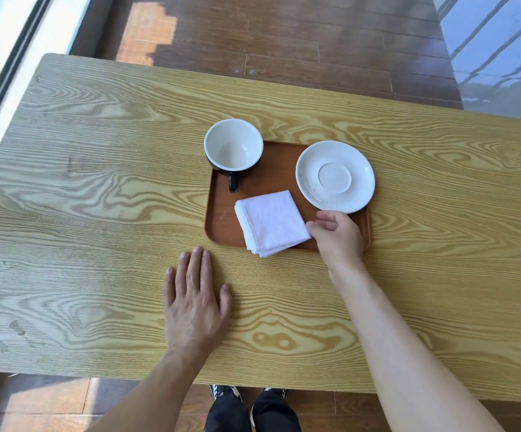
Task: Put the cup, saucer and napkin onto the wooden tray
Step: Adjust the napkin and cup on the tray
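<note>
A brown wooden tray (221,219) lies at the table's middle. At its far left corner stands a cup (233,145), black outside and white inside, upright, handle toward me. A white saucer (334,176) rests on the tray's far right part. A folded white napkin (271,222) lies on the near part, one corner hanging over the near rim. My right hand (338,236) sits at the napkin's right corner, fingertips touching its edge, fingers curled. Flat on the table to the left of the tray's near edge lies my left hand (195,304), fingers spread, holding nothing.
The light wood-grain table (97,182) spans the view; its near edge is just above my shoes (246,392). Dark wooden floor (284,42) lies beyond. A window frame (9,67) runs along the left and a glass railing panel (496,51) is at the upper right.
</note>
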